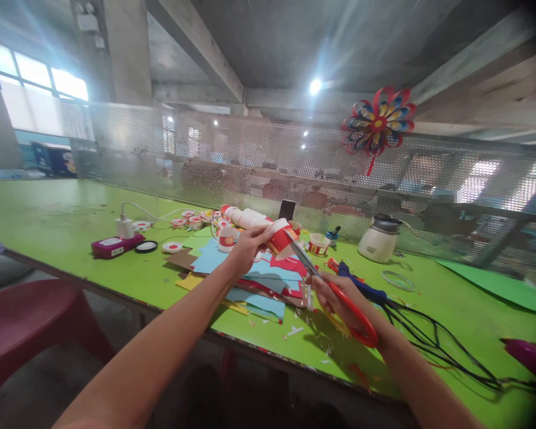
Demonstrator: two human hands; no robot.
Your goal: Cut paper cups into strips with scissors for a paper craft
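My left hand [250,247] grips a red and white paper cup [279,237], tipped on its side above the papers. In my right hand [335,292] is a pair of scissors with red handles [360,325]. Its blades [301,256] reach up to the cup's edge; whether they are cutting into it I cannot tell. Beneath both hands lies a pile of coloured paper [259,280] in blue, red, brown and yellow. Another red and white cup [227,239] stands left of my left hand, and a further cup [318,244] stands behind the scissors.
Right of my right hand lies a blue glue gun [361,283] with a black cable [442,333]. A cream kettle [379,238] stands behind it. At left are a maroon box [116,245] with a plug and a black ring [146,246]. White cups [245,217] lie stacked sideways. Paper scraps [295,330] litter the front edge.
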